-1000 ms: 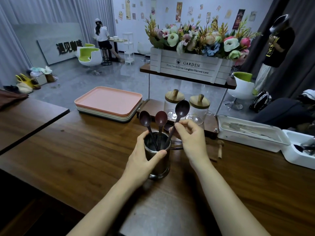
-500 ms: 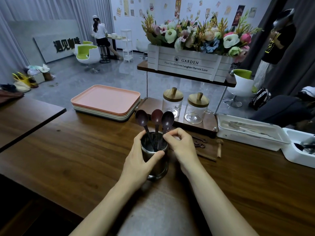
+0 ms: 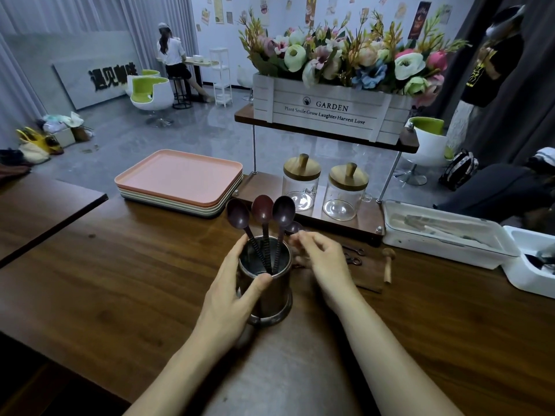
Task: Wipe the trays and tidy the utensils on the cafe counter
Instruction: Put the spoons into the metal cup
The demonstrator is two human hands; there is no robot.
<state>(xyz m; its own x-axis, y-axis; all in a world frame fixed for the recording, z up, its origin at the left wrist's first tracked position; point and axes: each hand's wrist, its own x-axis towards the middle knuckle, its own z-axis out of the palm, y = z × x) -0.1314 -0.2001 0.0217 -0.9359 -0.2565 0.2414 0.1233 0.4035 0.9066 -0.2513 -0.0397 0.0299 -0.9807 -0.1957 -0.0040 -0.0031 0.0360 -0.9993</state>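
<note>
A dark metal utensil cup stands on the wooden counter. My left hand grips the cup, thumb on its near rim. Three dark spoons stand in the cup, bowls up. My right hand hovers just right of the cup with its fingers loosely curled and blurred, holding nothing that I can see. Behind those fingers the bowl of another dark spoon shows on the counter. A stack of trays, pink on top, lies at the back left.
A two-level shelf holds two lidded glass jars below a flower box. To the right stand a white lidded cutlery box and a white bin. A small wooden tool and metal clips lie near my right hand.
My right hand lowered the third spoon into the cup, let it go and moved off to the right. My left hand has kept its grip on the cup.
</note>
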